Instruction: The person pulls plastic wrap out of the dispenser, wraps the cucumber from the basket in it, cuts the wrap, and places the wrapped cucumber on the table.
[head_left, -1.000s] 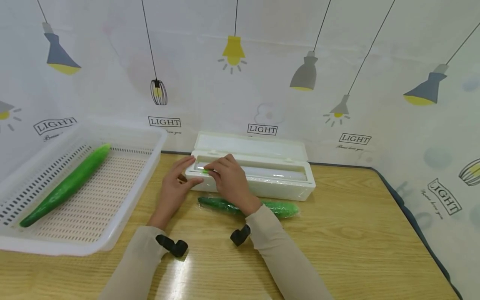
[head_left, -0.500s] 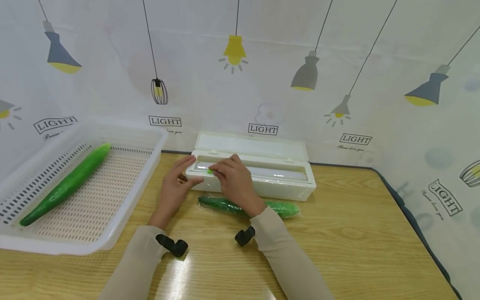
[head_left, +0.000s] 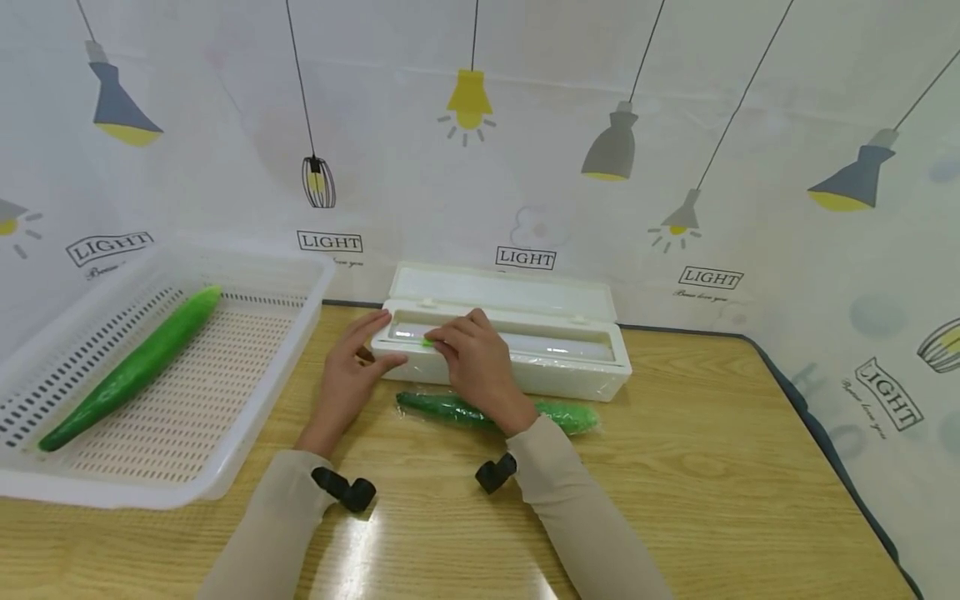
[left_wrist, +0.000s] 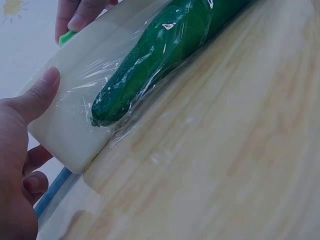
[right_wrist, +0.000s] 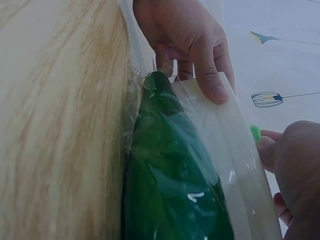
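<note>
A white cling film box (head_left: 555, 375) stands with its lid raised, a roll of film (head_left: 558, 343) inside. My left hand (head_left: 350, 371) grips the box's left end, thumb on the front face as the left wrist view shows. Between thumb and fingertips, my right hand (head_left: 480, 362) pinches a small green slide cutter (head_left: 427, 342) on the box's front rim, left of its middle. A cucumber (head_left: 573, 417) wrapped in clear film lies right in front of the box, partly hidden by my right wrist. In the left wrist view, film clings round the cucumber (left_wrist: 165, 55) and against the box.
On the left stands a white plastic basket (head_left: 217, 479) with slotted floor, holding an unwrapped cucumber (head_left: 138, 371). A wall covering (head_left: 555, 133) printed with lamps rises behind the wooden table (head_left: 720, 467). The table's dark right edge (head_left: 817, 425) slants away.
My right hand has slid a short way to the right along the box's front rim with the green cutter. My left hand keeps its hold on the box end.
</note>
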